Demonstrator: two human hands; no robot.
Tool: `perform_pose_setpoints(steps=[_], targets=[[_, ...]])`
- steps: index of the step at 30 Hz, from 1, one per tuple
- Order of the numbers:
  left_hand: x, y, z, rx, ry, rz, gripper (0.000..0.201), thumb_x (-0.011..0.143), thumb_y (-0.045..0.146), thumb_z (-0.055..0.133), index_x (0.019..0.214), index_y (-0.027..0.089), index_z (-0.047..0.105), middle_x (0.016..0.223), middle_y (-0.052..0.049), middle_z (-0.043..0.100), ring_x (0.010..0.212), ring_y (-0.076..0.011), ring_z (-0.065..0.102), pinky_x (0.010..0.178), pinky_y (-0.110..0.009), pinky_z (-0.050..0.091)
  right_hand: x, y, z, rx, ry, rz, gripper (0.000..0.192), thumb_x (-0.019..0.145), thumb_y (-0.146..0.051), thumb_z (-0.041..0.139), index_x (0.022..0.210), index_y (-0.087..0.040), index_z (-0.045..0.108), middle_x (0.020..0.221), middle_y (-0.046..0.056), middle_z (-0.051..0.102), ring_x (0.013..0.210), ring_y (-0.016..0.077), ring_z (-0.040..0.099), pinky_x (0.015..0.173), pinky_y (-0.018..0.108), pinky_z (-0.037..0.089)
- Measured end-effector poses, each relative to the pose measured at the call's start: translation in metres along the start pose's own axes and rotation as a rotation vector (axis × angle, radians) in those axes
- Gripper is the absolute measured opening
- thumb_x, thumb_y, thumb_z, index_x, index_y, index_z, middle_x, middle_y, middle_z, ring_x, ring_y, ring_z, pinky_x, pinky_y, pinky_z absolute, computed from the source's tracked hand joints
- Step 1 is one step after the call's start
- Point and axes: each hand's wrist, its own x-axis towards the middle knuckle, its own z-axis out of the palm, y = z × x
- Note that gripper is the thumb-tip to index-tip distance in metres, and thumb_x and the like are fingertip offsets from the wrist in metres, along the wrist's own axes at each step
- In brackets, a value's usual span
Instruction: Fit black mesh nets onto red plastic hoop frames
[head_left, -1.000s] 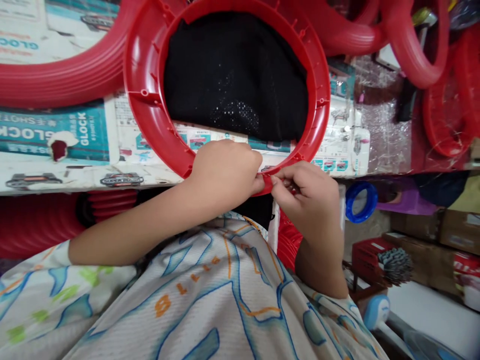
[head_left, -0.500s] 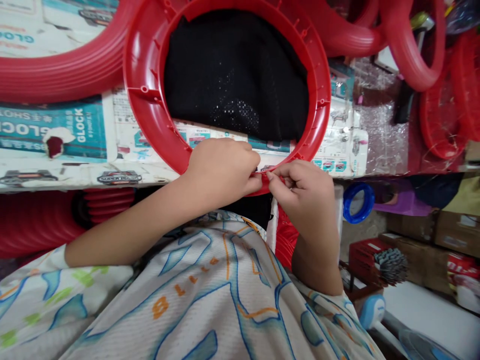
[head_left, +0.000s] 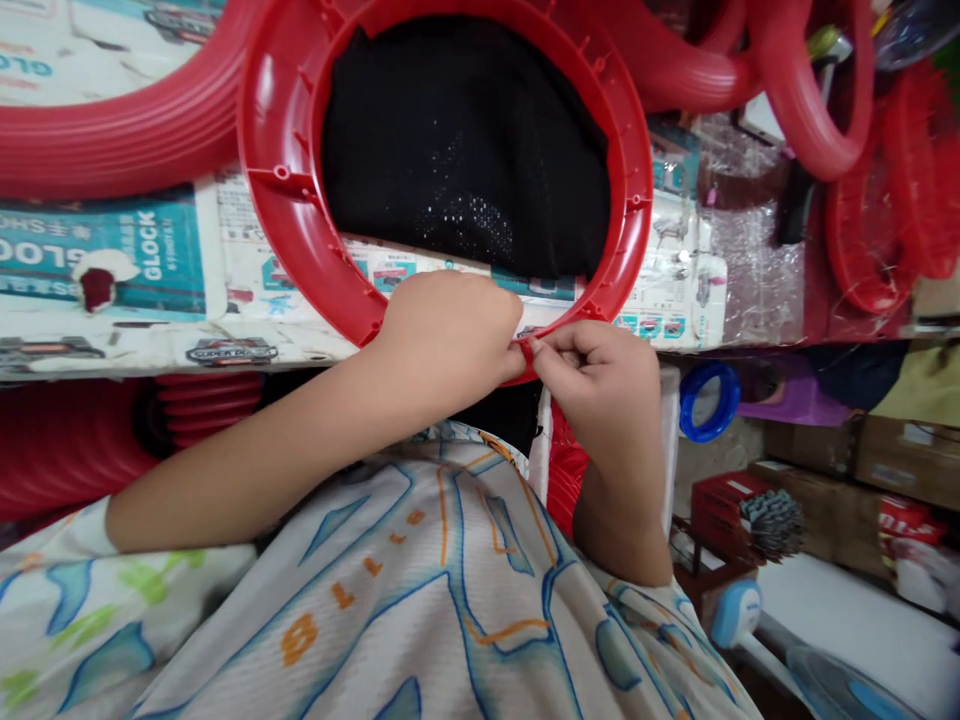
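Observation:
A large red plastic ring (head_left: 281, 225), its hollow ribbed side facing up, lies on the cardboard-covered table in front of me. At its near edge my left hand (head_left: 450, 325) is closed, fingers curled down and hidden under the back of the hand. Close beside it, my right hand (head_left: 604, 375) pinches with thumb and forefinger at the same stretch of rim. Whatever is between the fingertips is too small to make out. Inside the ring lies a black cloth (head_left: 465, 140) with a patch of small shiny dots.
Smooth red rings (head_left: 135, 150) lie at left and upper right. Clear plastic wrap (head_left: 750, 230) covers the table's right part. Below hang a small blue ring (head_left: 709, 400) and a purple piece (head_left: 787, 390). A red box of grey screws or bolts (head_left: 772, 525) stands lower right.
The view has shifted slightly, so everything sits a little further left. Both hands stay at the ring's near rim, with their fingertips slightly closer together.

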Motion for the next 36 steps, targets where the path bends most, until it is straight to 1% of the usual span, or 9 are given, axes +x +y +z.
perform_pose_setpoints(steps=[3, 6, 11, 16, 22, 28, 32, 34, 36], targets=[[0.002, 0.0, -0.003, -0.004, -0.025, 0.009, 0.025, 0.082, 0.035, 0.056, 0.072, 0.016, 0.068, 0.075, -0.012, 0.067, 0.077, -0.0318, 0.068, 0.055, -0.032, 0.03, 0.001, -0.002, 0.001, 0.046, -0.035, 0.069, 0.021, 0.078, -0.015, 0.06, 0.057, -0.018, 0.057, 0.054, -0.004, 0.05, 0.054, 0.01, 0.044, 0.055, 0.026, 0.031], [0.001, -0.002, -0.002, -0.038, -0.025, 0.019, 0.023, 0.081, 0.034, 0.054, 0.073, 0.017, 0.068, 0.078, -0.01, 0.068, 0.077, -0.0282, 0.066, 0.055, -0.032, 0.026, 0.001, -0.001, 0.001, 0.115, -0.057, 0.124, 0.02, 0.077, -0.015, 0.062, 0.057, -0.018, 0.058, 0.053, -0.005, 0.051, 0.052, 0.0086, 0.042, 0.053, 0.025, 0.031], [0.0, -0.003, 0.002, -0.044, -0.018, -0.016, 0.023, 0.08, 0.036, 0.055, 0.069, 0.017, 0.064, 0.078, -0.008, 0.069, 0.074, -0.0233, 0.063, 0.056, -0.031, 0.027, 0.0, 0.002, 0.002, 0.191, -0.073, 0.172, 0.017, 0.076, -0.015, 0.063, 0.059, -0.016, 0.061, 0.052, -0.005, 0.053, 0.05, 0.0078, 0.043, 0.05, 0.023, 0.03], [0.002, -0.002, 0.001, -0.025, -0.048, -0.029, 0.024, 0.079, 0.036, 0.051, 0.072, 0.019, 0.067, 0.078, -0.01, 0.068, 0.078, -0.0281, 0.066, 0.056, -0.033, 0.026, -0.002, 0.0, 0.001, 0.163, -0.066, 0.171, 0.018, 0.079, -0.017, 0.063, 0.061, -0.016, 0.062, 0.054, -0.004, 0.054, 0.052, 0.0078, 0.042, 0.053, 0.024, 0.03], [0.002, -0.003, 0.0, -0.044, -0.05, -0.053, 0.027, 0.078, 0.038, 0.049, 0.074, 0.019, 0.069, 0.079, -0.01, 0.068, 0.08, -0.0298, 0.067, 0.056, -0.034, 0.027, 0.0, -0.005, -0.001, 0.159, -0.082, 0.203, 0.024, 0.077, -0.014, 0.064, 0.055, -0.017, 0.057, 0.049, -0.007, 0.045, 0.049, 0.0065, 0.035, 0.052, 0.025, 0.027], [0.001, -0.003, 0.003, -0.059, -0.021, -0.066, 0.026, 0.077, 0.039, 0.051, 0.073, 0.019, 0.069, 0.078, -0.009, 0.068, 0.081, -0.028, 0.066, 0.058, -0.033, 0.03, 0.005, -0.009, -0.002, 0.11, -0.064, 0.234, 0.025, 0.075, -0.013, 0.066, 0.052, -0.017, 0.056, 0.049, -0.006, 0.049, 0.05, 0.0076, 0.041, 0.051, 0.025, 0.029], [0.002, -0.003, 0.003, -0.06, -0.02, -0.054, 0.027, 0.079, 0.039, 0.052, 0.073, 0.019, 0.069, 0.079, -0.01, 0.069, 0.083, -0.03, 0.067, 0.061, -0.034, 0.037, 0.004, -0.005, -0.002, 0.062, -0.043, 0.157, 0.024, 0.078, -0.014, 0.066, 0.055, -0.018, 0.06, 0.05, -0.005, 0.053, 0.05, 0.0083, 0.042, 0.05, 0.025, 0.03], [0.003, -0.003, 0.003, -0.061, -0.018, -0.049, 0.028, 0.08, 0.04, 0.053, 0.074, 0.019, 0.07, 0.081, -0.01, 0.07, 0.084, -0.0311, 0.068, 0.063, -0.035, 0.04, 0.002, -0.001, -0.002, 0.012, -0.023, 0.076, 0.019, 0.081, -0.017, 0.068, 0.061, -0.019, 0.067, 0.053, -0.004, 0.057, 0.05, 0.0092, 0.044, 0.052, 0.025, 0.034], [0.004, -0.004, 0.002, -0.064, -0.027, -0.044, 0.027, 0.08, 0.039, 0.054, 0.077, 0.018, 0.071, 0.083, -0.011, 0.071, 0.085, -0.0323, 0.069, 0.063, -0.035, 0.042, 0.0, 0.006, -0.002, -0.048, 0.0, -0.04, 0.014, 0.084, -0.02, 0.069, 0.07, -0.021, 0.072, 0.056, -0.003, 0.061, 0.052, 0.0104, 0.048, 0.055, 0.026, 0.037]])
